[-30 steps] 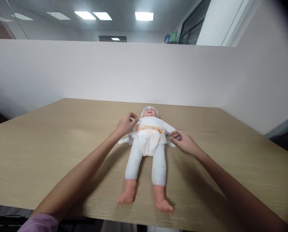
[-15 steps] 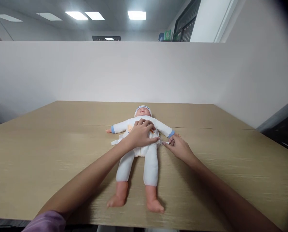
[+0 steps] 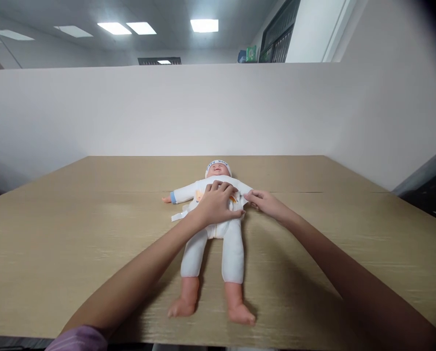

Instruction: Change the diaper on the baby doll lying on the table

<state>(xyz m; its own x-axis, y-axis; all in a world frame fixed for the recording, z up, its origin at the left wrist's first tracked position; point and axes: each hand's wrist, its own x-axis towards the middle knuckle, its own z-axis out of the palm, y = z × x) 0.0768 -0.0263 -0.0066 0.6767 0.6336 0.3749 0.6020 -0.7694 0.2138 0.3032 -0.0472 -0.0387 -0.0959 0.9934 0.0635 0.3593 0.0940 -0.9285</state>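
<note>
A baby doll [image 3: 233, 258] in white clothes and a white headband lies on its back, feet towards me. A white diaper [image 3: 215, 232] is around its hips, with a coloured print at the front. My left hand [image 3: 218, 204] lies across the front of the diaper and belly, fingers spread and pressing down. At the doll's side on the right, my right hand [image 3: 267, 203] pinches the diaper's tab between thumb and fingers, partly covering the doll's forearm. The other diaper tab [image 3: 180, 216] sticks out loose on the left.
The doll rests on a wide wooden table [image 3: 93, 243]. A pale partition wall [image 3: 218, 107] rises behind the table's far edge. At the right edge of the view stands a dark object [image 3: 429, 190].
My right hand has lifted the tab up and inward, from beside the hip towards the front of the diaper. My left hand stays on the diaper.
</note>
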